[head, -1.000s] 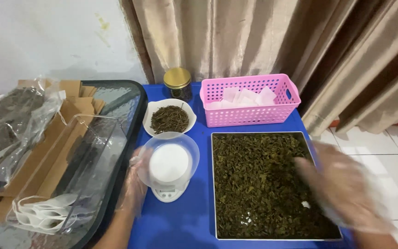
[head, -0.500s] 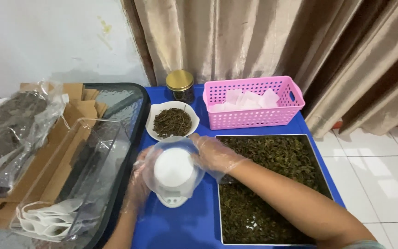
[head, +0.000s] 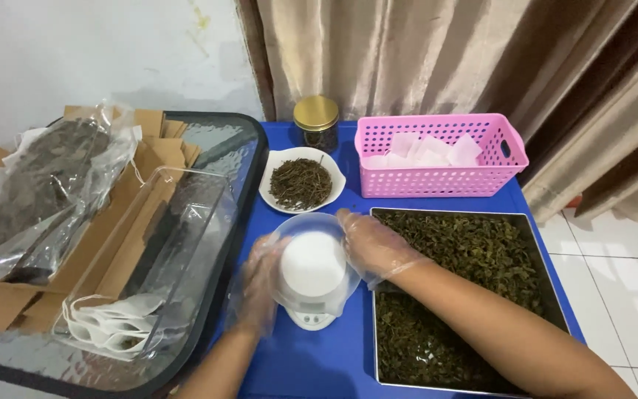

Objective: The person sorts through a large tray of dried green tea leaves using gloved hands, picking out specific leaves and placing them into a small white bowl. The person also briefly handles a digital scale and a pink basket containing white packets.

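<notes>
Head view: since half a second ago the right hand [head: 374, 247], in a clear disposable glove, has settled its fingers on the right rim of the clear plastic bowl [head: 311, 262]; one second ago it was still over the rectangular metal tray of dried green leaves [head: 474, 251]. The left hand [head: 260, 284], also gloved, stays cupped against the bowl's left side. Both hands are now closed loosely around the bowl, which sits on the small white digital kitchen scale [head: 310, 318] at the centre of the blue tabletop [head: 319, 366]; the bowl appears empty, so it is being steadied or seated on the platform. At 12 o'clock from the bowl, just beside it, stands the white ceramic dish of dark dried herbs [head: 301, 183], with the gold-lidded glass jar [head: 316, 122] beyond it. At 1 o'clock lies the pink perforated plastic basket [head: 441, 155]. At 3 o'clock the tray edge runs just beside the scale, under the right forearm. At 9 o'clock the dark rim of the glass-topped side table [head: 249, 185] bounds the left side. Open tabletop remains only at 6 o'clock, toward the near edge.
</notes>
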